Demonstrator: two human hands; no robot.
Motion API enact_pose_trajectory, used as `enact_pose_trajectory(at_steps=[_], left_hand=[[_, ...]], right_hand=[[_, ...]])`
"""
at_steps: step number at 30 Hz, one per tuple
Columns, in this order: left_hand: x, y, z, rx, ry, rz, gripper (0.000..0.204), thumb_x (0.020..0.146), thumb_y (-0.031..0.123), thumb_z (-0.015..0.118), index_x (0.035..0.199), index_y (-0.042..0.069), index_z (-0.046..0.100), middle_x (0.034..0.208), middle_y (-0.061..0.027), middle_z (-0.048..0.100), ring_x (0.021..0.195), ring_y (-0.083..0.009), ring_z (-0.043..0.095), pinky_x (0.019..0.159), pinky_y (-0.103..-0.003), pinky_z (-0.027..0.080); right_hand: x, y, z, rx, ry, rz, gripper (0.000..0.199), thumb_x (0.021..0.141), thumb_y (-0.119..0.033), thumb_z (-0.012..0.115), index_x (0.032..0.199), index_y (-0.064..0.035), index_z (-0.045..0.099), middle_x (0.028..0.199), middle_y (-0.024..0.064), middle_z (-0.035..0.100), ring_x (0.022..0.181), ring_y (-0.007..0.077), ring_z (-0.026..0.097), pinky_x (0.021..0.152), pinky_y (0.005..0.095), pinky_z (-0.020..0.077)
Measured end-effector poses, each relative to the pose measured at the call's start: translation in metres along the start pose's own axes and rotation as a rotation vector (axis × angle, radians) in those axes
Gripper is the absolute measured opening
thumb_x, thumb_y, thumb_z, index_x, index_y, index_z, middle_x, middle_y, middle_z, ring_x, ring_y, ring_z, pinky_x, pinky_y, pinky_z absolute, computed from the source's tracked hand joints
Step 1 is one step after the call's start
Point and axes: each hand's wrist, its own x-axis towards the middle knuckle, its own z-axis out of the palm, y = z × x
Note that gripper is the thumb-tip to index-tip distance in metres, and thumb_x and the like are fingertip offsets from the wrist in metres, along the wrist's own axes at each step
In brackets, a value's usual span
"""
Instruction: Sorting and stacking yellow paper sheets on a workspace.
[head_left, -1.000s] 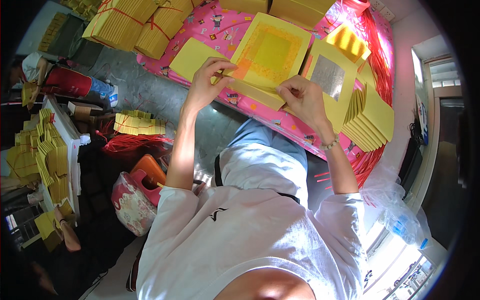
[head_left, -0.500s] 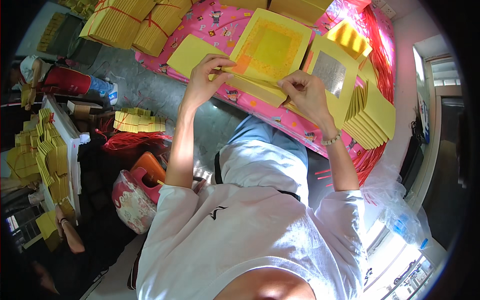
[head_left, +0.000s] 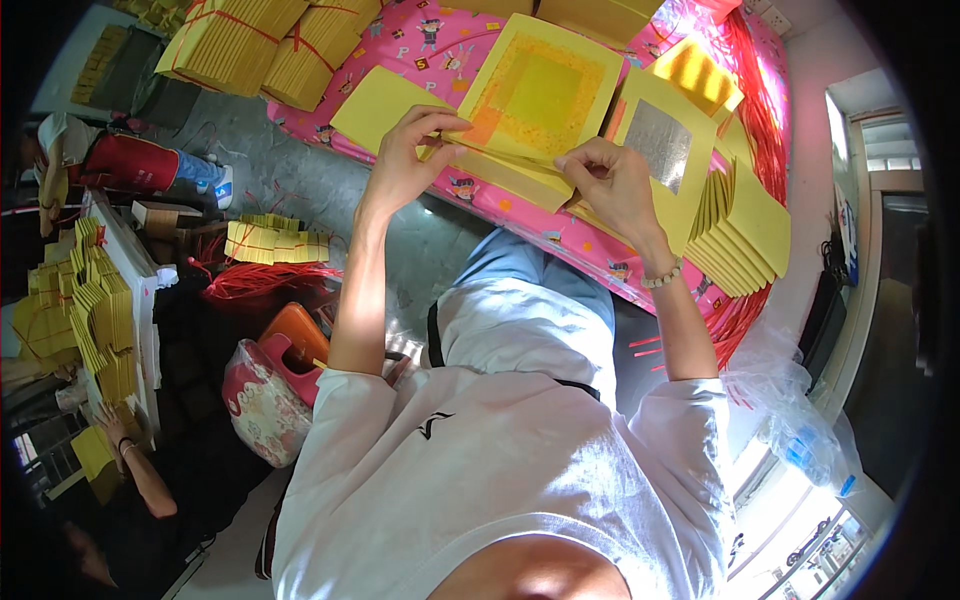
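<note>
A sheet of yellow paper [head_left: 487, 82] with an orange and yellow square on it lies on a pink patterned table cover. Along its near edge my left hand [head_left: 408, 165] pinches the left end, thumb and fingers closed. My right hand [head_left: 612, 185], a beaded bracelet at its wrist, pinches the same edge at the right end. Between the hands the edge is raised in a narrow strip above more yellow paper [head_left: 515, 178]. Just right of my right hand lies another yellow sheet with a silver square [head_left: 655, 148]. A plain yellow sheet [head_left: 385, 108] sits beyond my left hand.
Fanned yellow paper packets [head_left: 735, 240] and red strings [head_left: 762, 150] lie at the table's right. Tied yellow bundles [head_left: 235, 40] stand far left. A pink and orange stool [head_left: 290, 350] is left of me. Co-workers handle yellow paper at a side table [head_left: 145, 300].
My hands stay almost in place, both pinching the paper's near edge. At lower left, a co-worker's hand has shifted up and spread its fingers over yellow paper.
</note>
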Motion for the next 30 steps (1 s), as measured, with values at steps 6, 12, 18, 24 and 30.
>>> enact_pose_trajectory(at_steps=[6,12,18,24,30], left_hand=[[0.009,0.032,0.01,0.591,0.094,0.307,0.037,0.068,0.02,0.079,0.101,0.01,0.067,0.114,-0.0089,0.058,0.111,-0.0275,0.051,0.095,-0.041,0.04],[0.023,0.045,0.035,0.664,-0.09,0.402,0.026,0.08,0.007,0.063,0.106,0.009,0.063,0.107,-0.0079,0.062,0.102,-0.0278,0.054,0.089,-0.038,0.04],[0.027,0.04,0.033,0.508,0.126,0.352,0.023,0.085,0.003,0.057,0.108,0.007,0.063,0.101,-0.0092,0.065,0.09,-0.025,0.061,0.081,-0.037,0.046],[0.023,0.034,0.029,-0.495,-0.025,0.113,0.025,0.096,0.011,0.054,0.119,0.003,0.058,0.109,-0.0034,0.064,0.103,-0.0083,0.057,0.087,-0.025,0.046],[0.024,0.024,0.036,-0.576,-0.12,-0.015,0.029,0.096,0.011,0.052,0.123,0.001,0.054,0.11,-0.0027,0.064,0.099,-0.0082,0.058,0.087,-0.025,0.046]], right_hand=[[-0.004,-0.006,-0.002,-0.055,0.056,-0.061,0.017,0.082,-0.016,0.069,0.082,0.001,0.068,0.072,0.0104,0.065,0.056,0.0168,0.063,0.053,0.0302,0.0484],[-0.002,-0.026,-0.013,-0.178,0.092,-0.165,0.018,0.082,-0.017,0.07,0.083,0.0003,0.067,0.083,0.0109,0.065,0.068,0.0232,0.064,0.062,0.0298,0.0494],[0.005,-0.019,-0.016,0.087,0.383,-0.287,0.049,0.079,-0.021,0.074,0.119,-0.0008,0.054,0.126,0.0173,0.051,0.113,0.0277,0.054,0.088,0.0369,0.0486],[0.018,0.005,-0.02,0.224,0.233,-0.123,0.091,0.074,-0.025,0.08,0.142,0.0018,0.025,0.141,0.0204,0.037,0.132,0.0315,0.038,0.104,0.0452,0.037],[0.027,-0.001,-0.013,0.275,-0.012,-0.277,0.097,0.07,-0.023,0.083,0.144,-0.0008,0.024,0.143,0.0176,0.036,0.133,0.0276,0.037,0.107,0.0398,0.0347]])
